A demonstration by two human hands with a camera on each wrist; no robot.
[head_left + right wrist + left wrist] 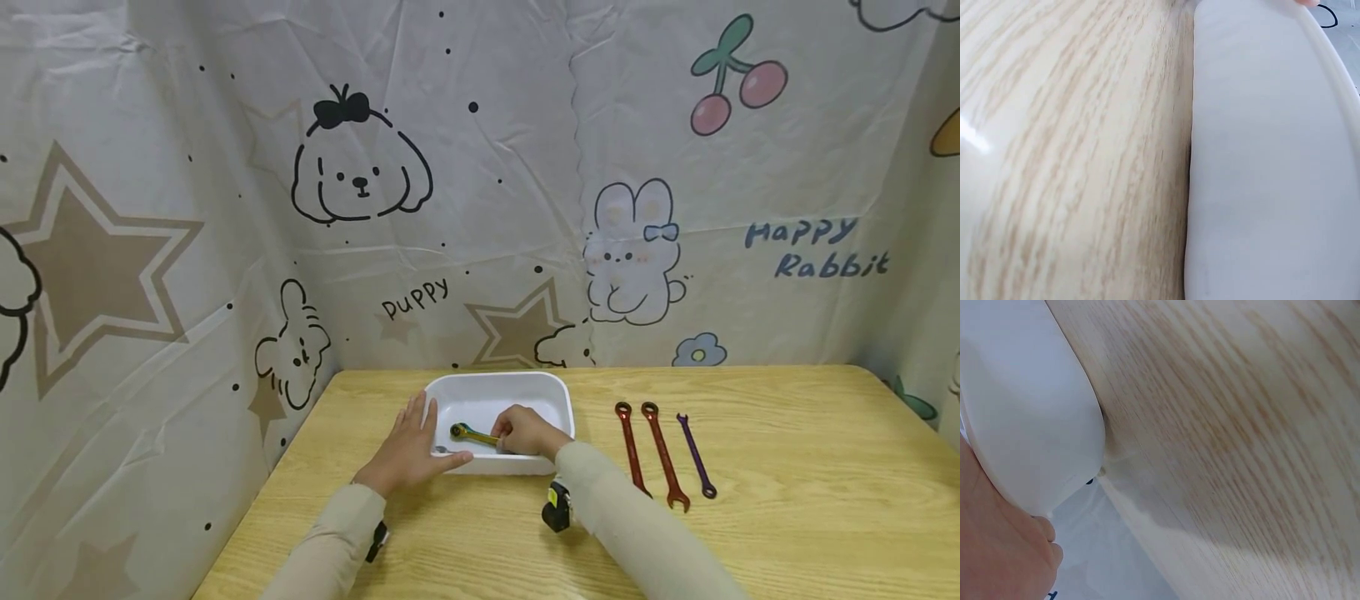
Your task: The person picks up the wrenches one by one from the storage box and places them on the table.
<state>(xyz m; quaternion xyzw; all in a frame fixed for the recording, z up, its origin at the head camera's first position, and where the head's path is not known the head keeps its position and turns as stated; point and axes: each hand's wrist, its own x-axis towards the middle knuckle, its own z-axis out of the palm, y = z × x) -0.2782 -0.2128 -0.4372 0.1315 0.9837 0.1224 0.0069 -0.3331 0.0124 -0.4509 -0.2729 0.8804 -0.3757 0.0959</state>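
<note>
Inside the white plastic tray (pixel 498 465), a gold wrench (pixel 474 433) with a teal tint lies with its ring end to the left. My right hand (pixel 525 431) reaches over the near wall and pinches the wrench's right part, its far end hidden by the fingers. With fingers extended, my left hand (pixel 412 446) rests on the tray's left rim, thumb along the near edge. Beside that thumb shows a small silvery tool end (pixel 442 450), the rest hidden. The left wrist view has the left hand (pixel 1004 550) against the tray wall (pixel 1029 406).
On the wooden table (pixel 810 500), right of the tray, lie two red wrenches (pixel 630 446) (pixel 663 454) and a smaller purple wrench (pixel 697 454). A patterned cloth (pixel 480 183) hangs behind the table and at its sides.
</note>
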